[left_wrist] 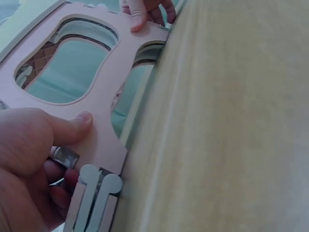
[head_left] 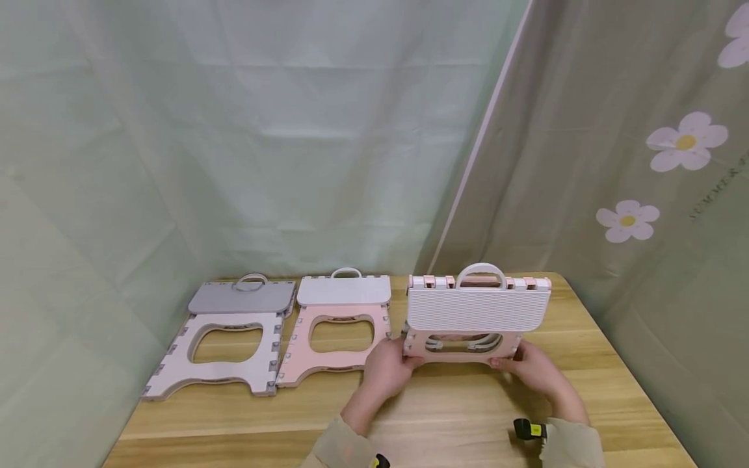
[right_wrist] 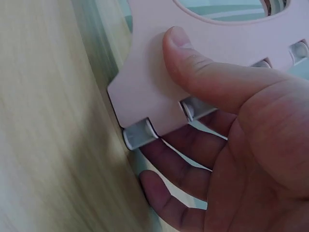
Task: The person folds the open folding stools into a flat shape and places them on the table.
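Note:
A pink and white folding stool (head_left: 478,311) stands tilted on the right half of the table, its white woven-pattern seat panel and carry handle uppermost. My left hand (head_left: 387,369) grips the lower left leg corner, thumb lying on the pink front panel (left_wrist: 99,125) and fingers curled behind. At the lower right corner my right hand (head_left: 535,374) holds the stool the same way, its thumb pressed on the pink face (right_wrist: 149,82). Grey hinge pieces (right_wrist: 140,134) show along the leg edge, close to the wooden tabletop in the right wrist view.
Left of the held stool lies a flat pink folding stool (head_left: 342,354) with a white seat panel. Beside it is a white folding stool (head_left: 219,377) with a grey seat panel. The wooden table (head_left: 445,422) ends at pale green curtains (head_left: 328,162) behind.

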Available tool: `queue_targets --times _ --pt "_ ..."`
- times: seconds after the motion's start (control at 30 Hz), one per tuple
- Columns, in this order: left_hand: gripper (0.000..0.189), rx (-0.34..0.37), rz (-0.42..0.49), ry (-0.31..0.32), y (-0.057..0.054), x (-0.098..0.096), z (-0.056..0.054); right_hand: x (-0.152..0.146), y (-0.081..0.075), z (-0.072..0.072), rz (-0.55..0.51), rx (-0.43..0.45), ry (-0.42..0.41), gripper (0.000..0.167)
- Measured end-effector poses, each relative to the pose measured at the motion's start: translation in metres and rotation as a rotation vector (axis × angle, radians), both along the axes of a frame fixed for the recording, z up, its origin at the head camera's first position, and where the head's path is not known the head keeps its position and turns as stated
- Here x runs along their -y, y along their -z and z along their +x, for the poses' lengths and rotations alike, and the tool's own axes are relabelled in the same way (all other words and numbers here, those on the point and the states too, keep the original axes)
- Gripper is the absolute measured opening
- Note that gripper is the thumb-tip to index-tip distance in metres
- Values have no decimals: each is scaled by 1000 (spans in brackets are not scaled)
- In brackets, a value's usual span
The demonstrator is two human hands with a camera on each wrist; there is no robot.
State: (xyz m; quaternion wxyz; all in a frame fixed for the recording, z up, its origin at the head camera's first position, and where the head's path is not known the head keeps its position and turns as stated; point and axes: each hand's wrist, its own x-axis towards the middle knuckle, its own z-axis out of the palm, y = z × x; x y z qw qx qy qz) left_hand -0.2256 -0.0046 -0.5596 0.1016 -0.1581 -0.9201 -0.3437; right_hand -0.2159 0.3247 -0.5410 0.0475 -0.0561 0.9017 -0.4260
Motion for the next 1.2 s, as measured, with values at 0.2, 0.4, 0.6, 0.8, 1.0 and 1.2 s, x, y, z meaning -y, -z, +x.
queue_targets --times 0.2,0.4,0.6,0.8,1.0,1.2 --pt "32 109 97 51 -7 8 -4 -7 -1 1 -45 14 24 65" --pt "39 140 162 45 -16 16 -7 -12 -1 1 -54 -8 58 84" --pt "72 126 200 27 -16 18 -7 -12 2 2 -53 -27 75 69" --pt "59 140 235 76 -13 17 -9 -12 4 -1 -26 -68 84 63" --pt "38 157 246 68 -11 18 -9 -10 4 -2 -20 -88 72 59" --pt "32 120 236 61 -11 17 -9 -8 3 -3 -18 -90 72 54"
